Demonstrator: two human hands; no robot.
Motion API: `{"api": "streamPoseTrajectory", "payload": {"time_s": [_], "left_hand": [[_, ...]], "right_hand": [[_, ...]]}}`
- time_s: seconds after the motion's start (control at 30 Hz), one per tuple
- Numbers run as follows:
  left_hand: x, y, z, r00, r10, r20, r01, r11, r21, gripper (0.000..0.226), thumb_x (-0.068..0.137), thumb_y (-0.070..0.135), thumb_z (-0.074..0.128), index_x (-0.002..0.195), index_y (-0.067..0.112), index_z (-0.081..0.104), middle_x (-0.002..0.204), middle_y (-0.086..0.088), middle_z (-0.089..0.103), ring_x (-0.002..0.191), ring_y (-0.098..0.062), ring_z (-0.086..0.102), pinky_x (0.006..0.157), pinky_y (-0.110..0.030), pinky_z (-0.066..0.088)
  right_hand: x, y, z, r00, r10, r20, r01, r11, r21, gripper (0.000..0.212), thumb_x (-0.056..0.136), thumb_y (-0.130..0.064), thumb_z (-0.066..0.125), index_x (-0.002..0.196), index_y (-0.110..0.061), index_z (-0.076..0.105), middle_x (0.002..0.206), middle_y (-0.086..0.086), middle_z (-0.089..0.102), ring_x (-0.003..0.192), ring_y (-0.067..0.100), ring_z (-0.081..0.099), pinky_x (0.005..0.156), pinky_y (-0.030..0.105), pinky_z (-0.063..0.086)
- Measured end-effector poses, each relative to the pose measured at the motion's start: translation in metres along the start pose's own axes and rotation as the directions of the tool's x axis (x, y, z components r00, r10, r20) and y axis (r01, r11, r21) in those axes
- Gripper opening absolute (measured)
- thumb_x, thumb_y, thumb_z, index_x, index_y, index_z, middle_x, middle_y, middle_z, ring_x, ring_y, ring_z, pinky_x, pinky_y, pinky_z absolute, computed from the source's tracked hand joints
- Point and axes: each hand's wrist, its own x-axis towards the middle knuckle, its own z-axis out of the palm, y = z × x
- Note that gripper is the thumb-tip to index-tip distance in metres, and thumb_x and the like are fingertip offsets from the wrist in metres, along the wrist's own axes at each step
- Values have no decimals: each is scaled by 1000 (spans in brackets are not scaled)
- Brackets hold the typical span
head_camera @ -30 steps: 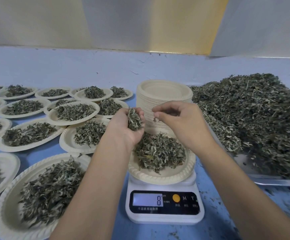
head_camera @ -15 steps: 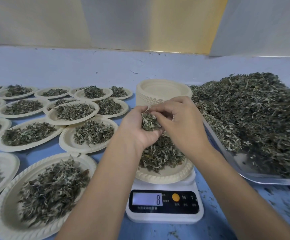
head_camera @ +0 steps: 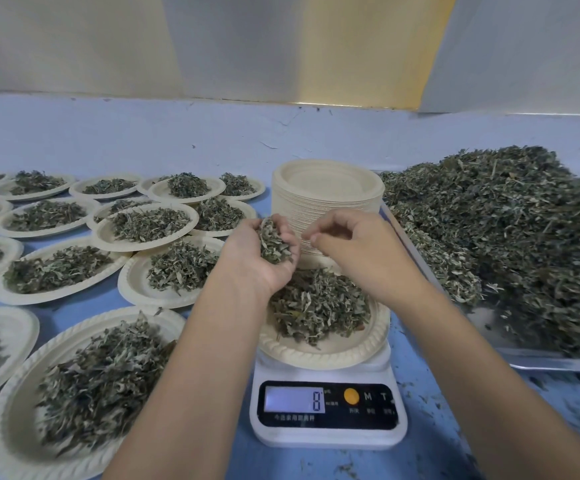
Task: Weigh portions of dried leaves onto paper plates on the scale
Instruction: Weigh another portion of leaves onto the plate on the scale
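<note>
A white digital scale [head_camera: 328, 415] reads 8 on its display. On it sits a paper plate [head_camera: 368, 344] with a mound of dried leaves [head_camera: 319, 306]. Above the plate, my left hand [head_camera: 254, 258] cups a small handful of dried leaves [head_camera: 273, 244]. Just to its right, my right hand [head_camera: 357, 251] hovers with its fingers curled and the fingertips pinched together; whether leaves sit between them I cannot tell.
A tall stack of paper plates [head_camera: 328, 192] stands behind the scale. A metal tray [head_camera: 541, 362] heaped with loose dried leaves [head_camera: 510, 230] fills the right side. Several filled plates [head_camera: 101, 386] cover the blue table [head_camera: 430, 455] to the left.
My right hand had reached into the leaves in my left palm, then drew back to the right. Both hands sit slightly left of where they met. The scale still shows 8.
</note>
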Motion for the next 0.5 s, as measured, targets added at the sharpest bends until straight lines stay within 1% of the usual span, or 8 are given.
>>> {"api": "streamPoseTrajectory", "payload": {"time_s": [0.03,0.07,0.1,0.17,0.2,0.3,0.4,0.5], "left_hand": [[1,2,-2,1000,3,-4,-3,1000,-20,35,100,21,34,72,7,50,50,0,48,33,-9,41,35,-11,33],[3,4,-3,1000,9,-6,-9,999,-33,35,100,21,34,71,9,49,51,1,45,31,-9,39,34,-10,30],[3,5,-4,1000,16,-8,-17,999,-34,36,100,20,33,69,9,48,51,1,43,30,-9,37,33,-9,28],[4,7,-4,999,32,-11,-32,999,-27,36,99,19,33,67,10,47,53,2,40,31,-8,35,32,-9,26],[4,8,-4,999,36,-9,-36,999,-27,36,99,18,33,66,10,46,54,2,40,33,-8,34,32,-10,26],[4,9,-5,1000,31,1,-31,999,-38,37,99,18,31,66,10,46,57,3,39,33,-8,34,32,-10,26],[5,9,-5,1000,24,-11,-25,999,-45,37,99,17,31,67,11,47,54,4,43,31,-8,36,32,-9,27],[5,9,-5,999,22,-24,-24,998,-55,37,100,19,32,67,10,49,51,3,45,36,-7,35,33,-9,27]], "right_hand": [[0,1,-1,997,37,74,-33,998,-45,14,83,-19,67,71,-27,69,66,-15,63,60,-4,52,62,17,41],[-1,2,-1,988,66,142,-55,996,-76,10,81,-25,69,72,-26,70,64,-16,63,58,-6,51,60,15,40],[-2,2,-2,977,81,199,-64,994,-92,11,78,-34,71,73,-24,71,63,-15,63,57,-7,50,57,13,39],[-4,2,-4,955,81,284,-57,994,-94,26,70,-49,74,76,-24,73,65,-11,63,57,-3,49,55,14,37],[-5,1,-5,946,73,316,-46,995,-93,28,68,-51,76,76,-24,73,66,-10,63,57,-3,49,55,13,37],[-6,-2,-7,919,54,390,-11,994,-112,27,64,-46,83,76,-24,74,70,-9,65,58,-5,50,57,11,39],[-6,-2,-8,898,55,438,18,987,-160,27,63,-41,85,78,-23,74,74,-5,61,61,-1,50,58,13,39],[-7,0,-7,876,76,476,37,974,-223,25,64,-39,85,78,-23,73,78,-1,60,65,3,50,59,17,39]]}}
